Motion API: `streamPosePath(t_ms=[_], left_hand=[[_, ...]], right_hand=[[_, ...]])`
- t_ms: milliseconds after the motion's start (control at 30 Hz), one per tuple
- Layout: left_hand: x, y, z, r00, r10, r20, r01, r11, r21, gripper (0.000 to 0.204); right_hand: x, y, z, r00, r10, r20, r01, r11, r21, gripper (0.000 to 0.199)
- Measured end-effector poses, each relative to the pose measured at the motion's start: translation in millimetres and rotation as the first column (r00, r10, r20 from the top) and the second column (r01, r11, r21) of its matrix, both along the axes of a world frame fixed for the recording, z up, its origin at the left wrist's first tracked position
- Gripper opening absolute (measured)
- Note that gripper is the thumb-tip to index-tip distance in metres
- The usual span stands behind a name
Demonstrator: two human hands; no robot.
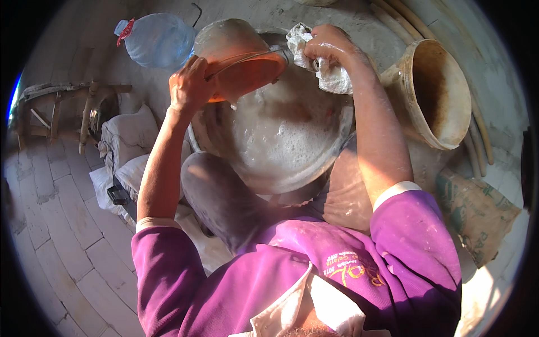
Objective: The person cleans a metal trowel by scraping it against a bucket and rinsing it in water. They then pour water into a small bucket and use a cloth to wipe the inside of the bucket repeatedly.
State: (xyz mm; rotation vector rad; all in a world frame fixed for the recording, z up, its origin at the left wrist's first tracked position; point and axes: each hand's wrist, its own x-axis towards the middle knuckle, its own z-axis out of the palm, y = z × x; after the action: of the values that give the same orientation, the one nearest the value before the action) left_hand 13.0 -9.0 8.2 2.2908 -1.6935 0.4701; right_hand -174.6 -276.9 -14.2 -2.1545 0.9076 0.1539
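My left hand (pixel 191 85) grips the rim of a small orange bucket (pixel 242 76), whose outside is coated in grey. The bucket is tilted, its mouth turned toward me, over a wide round basin (pixel 275 184). Cloudy, foamy grey water (pixel 286 137) stands in the basin between my knees. A thin handle lies across the bucket's mouth. My right hand (pixel 331 45) is closed on a crumpled white cloth (pixel 335 78) above the basin's far right edge. Parts of the cloth hang out on both sides of the fist.
A clear blue plastic bottle (pixel 157 42) lies at the far left, against the bucket. On the right a large stained white bucket (pixel 441 95) lies tipped beside long hoses (pixel 477 140). White sacks (pixel 132 137) and a wooden frame (pixel 56 109) are at left, a brown paper sack (pixel 477 216) at right.
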Motion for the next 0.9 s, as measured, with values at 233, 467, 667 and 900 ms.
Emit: streamPosePath(t_ms=[233, 467, 667, 900], left_hand=[[-9.2, -1.6, 51.0, 0.986, -0.007, 0.167, 0.06, 0.947, -0.314, 0.021], [11.3, 0.8, 32.7, 0.95, 0.174, -0.257, -0.295, 0.768, -0.569, 0.018], [17.7, 30.4, -52.8, 0.295, -0.007, -0.956, -0.758, 0.607, -0.238, 0.023], [-5.2, 23.8, -111.0, -0.165, -0.096, -0.982, -0.766, 0.639, 0.067, 0.036]], right_hand=[[0.2, 10.2, 0.6, 0.99, -0.134, 0.045, 0.125, 0.979, 0.163, 0.029], [-37.3, 16.4, -23.1, 0.77, 0.272, 0.577, 0.056, 0.873, -0.485, 0.012], [-12.6, -23.9, -1.0, 0.866, -0.34, 0.365, 0.313, 0.94, 0.133, 0.027], [-27.0, 9.0, 63.0, 0.567, -0.38, 0.731, -0.17, 0.814, 0.555, 0.042]])
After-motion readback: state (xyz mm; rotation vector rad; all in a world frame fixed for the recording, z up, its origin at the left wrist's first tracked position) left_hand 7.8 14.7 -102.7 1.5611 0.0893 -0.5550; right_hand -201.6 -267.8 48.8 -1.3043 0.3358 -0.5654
